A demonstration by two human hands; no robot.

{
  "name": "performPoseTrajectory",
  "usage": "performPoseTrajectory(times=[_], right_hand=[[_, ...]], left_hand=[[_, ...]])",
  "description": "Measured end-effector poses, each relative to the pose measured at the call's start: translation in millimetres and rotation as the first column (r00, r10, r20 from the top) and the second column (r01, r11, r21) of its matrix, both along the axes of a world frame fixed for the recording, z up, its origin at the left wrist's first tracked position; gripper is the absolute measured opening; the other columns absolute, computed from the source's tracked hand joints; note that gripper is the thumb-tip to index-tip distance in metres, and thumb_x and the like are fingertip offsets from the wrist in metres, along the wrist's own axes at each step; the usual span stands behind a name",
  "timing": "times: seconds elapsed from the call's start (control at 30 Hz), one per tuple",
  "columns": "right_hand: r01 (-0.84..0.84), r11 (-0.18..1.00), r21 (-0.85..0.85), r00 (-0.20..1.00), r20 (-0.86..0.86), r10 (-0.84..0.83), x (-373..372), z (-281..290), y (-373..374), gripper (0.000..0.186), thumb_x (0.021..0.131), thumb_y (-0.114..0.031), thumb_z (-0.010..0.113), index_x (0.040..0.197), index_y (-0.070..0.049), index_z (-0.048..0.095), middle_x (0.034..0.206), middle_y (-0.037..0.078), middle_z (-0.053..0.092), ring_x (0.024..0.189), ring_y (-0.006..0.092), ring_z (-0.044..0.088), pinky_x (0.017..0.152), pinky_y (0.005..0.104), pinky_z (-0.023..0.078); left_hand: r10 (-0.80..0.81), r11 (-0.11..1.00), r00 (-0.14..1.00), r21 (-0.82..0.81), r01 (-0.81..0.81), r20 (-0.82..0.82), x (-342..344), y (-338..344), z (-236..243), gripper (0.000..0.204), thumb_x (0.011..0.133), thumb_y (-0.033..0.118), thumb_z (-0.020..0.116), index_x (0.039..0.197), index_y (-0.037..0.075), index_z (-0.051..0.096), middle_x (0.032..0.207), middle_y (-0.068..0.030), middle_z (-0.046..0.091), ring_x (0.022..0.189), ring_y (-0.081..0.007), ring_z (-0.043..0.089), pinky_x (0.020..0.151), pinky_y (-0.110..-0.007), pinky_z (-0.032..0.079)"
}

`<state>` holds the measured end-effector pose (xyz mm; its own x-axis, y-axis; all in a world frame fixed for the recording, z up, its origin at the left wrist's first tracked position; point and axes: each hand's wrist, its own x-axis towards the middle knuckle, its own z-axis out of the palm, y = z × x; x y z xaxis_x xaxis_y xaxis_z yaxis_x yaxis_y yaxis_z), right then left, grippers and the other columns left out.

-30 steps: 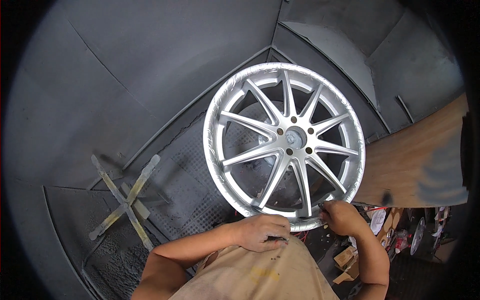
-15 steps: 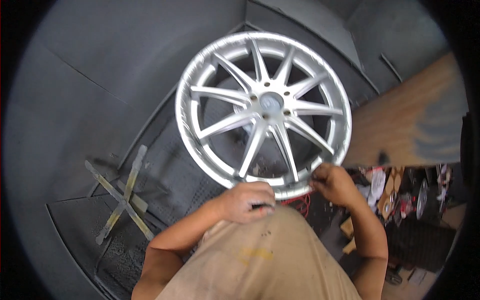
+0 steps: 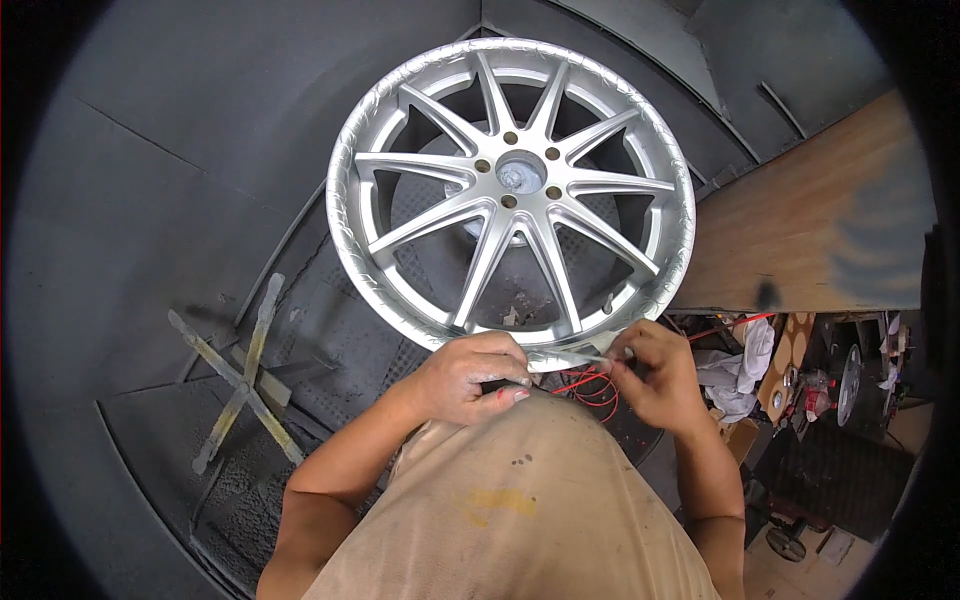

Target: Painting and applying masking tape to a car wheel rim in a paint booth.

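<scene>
A large silver multi-spoke wheel (image 3: 490, 265) lies face up in front of me, its outer lip wrinkled as if covered with a thin film or tape. My left hand (image 3: 475, 378) is curled over the lip's near edge, thumb bent toward me. Just right of it, my right hand (image 3: 655, 375) pinches thumb and forefinger together on a thin pale strip (image 3: 575, 358). That strip runs from the fingertips along the near lip toward my left hand. Whether it is tape or film I cannot tell.
A taped cross-shaped stand (image 3: 243, 385) is at the left, near dark booth walls (image 3: 180, 150). A wooden board (image 3: 800, 230) borders the wheel's right side. Red cord (image 3: 598, 395) hangs below the lip. Cluttered items, including a white crumpled sheet (image 3: 740, 365), fill the lower right.
My right hand has drawn back slightly from the lip, and the pale strip now shows in its pinch. The wheel sits higher and farther left in view. My left hand stays at the lip.
</scene>
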<state>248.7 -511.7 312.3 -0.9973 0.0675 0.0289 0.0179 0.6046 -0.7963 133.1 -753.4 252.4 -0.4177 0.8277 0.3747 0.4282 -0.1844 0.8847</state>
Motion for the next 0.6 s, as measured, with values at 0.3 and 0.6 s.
performPoseTrajectory(times=[0.3,0.6], right_hand=[[-0.203,0.977,0.064,0.953,-0.217,0.212,22.4,47.0,-66.8,0.01,0.069,-0.007,0.071,0.076,-0.002,0.065,0.081,0.009,0.063,0.062,0.0237,0.061,0.054,0.0307,0.049],[0.045,0.942,-0.334,0.969,-0.213,-0.122,0.4,65.3,-112.3,0.014,0.074,-0.009,0.073,0.081,0.001,0.068,0.081,0.01,0.063,0.072,0.0154,0.06,0.063,0.0253,0.045]], left_hand=[[0.163,0.986,0.973,-0.016,-0.168,-0.166,22.2,-11.6,30.6,0.024,0.075,0.013,0.074,0.096,0.004,0.067,0.096,-0.0106,0.06,0.086,-0.0271,0.059,0.075,-0.036,0.049],[0.041,0.99,0.999,-0.134,-0.037,0.031,-4.4,-47.1,75.4,0.011,0.084,0.011,0.065,0.091,0.003,0.064,0.089,-0.0118,0.059,0.081,-0.0275,0.06,0.071,-0.036,0.049]])
